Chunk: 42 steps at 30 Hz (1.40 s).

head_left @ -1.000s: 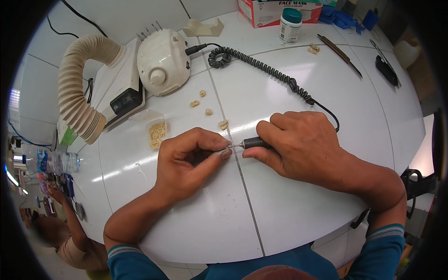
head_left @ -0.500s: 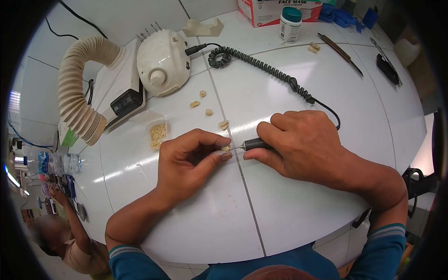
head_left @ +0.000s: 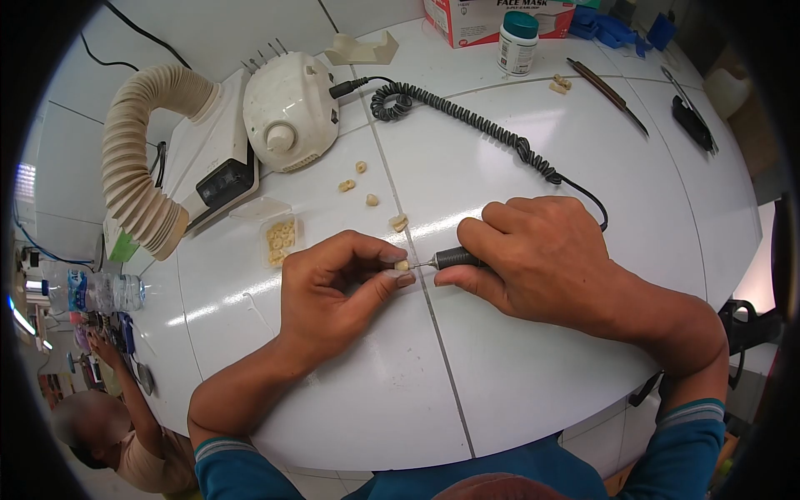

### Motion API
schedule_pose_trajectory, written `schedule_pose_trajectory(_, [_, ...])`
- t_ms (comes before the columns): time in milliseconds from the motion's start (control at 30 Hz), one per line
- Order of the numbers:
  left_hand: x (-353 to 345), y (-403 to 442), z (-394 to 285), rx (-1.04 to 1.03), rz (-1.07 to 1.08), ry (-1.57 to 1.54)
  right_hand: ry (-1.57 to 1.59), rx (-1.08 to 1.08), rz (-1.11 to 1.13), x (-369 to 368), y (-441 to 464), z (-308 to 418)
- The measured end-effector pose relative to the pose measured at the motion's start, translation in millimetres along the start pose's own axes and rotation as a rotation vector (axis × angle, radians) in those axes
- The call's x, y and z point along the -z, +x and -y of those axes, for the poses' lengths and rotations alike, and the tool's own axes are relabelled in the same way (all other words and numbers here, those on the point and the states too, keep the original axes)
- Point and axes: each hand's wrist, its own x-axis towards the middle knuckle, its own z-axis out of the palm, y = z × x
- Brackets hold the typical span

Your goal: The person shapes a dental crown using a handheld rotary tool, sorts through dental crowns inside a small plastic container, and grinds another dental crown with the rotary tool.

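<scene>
My left hand (head_left: 333, 287) pinches a small yellowish tooth crown (head_left: 403, 266) between thumb and fingertips, above the white tiled table. From the other side my right hand (head_left: 537, 262) grips a dark rotary handpiece (head_left: 456, 257), its fingers wrapped round the body. The thin bur (head_left: 423, 265) at its tip points left and reaches the crown; whether it touches is too small to tell. Just beyond the fingers lies a loose tooth-like piece (head_left: 399, 222), with several more behind it. A clear plastic box (head_left: 301, 237) of similar pieces stands beyond my left hand.
A coiled black cord (head_left: 467, 115) runs from the cream control unit (head_left: 292, 117) to the handpiece. At left is a ribbed hose (head_left: 129, 142). A teal-capped bottle (head_left: 517, 54), mask box (head_left: 475, 21) and knife-like tool (head_left: 608, 96) lie at the back. Another person (head_left: 150, 450) sits at lower left.
The fingertips of my left hand have shifted very slightly left, and the crown is turned a little. My right hand and the handpiece stay nearly still.
</scene>
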Motion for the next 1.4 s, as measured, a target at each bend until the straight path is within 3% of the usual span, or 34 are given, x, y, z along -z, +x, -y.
schedule_pose_trajectory(1400, [4.1,0.9,-0.8,-0.011,0.047,0.075,0.003,-0.038,0.029,2.8,0.0,3.5])
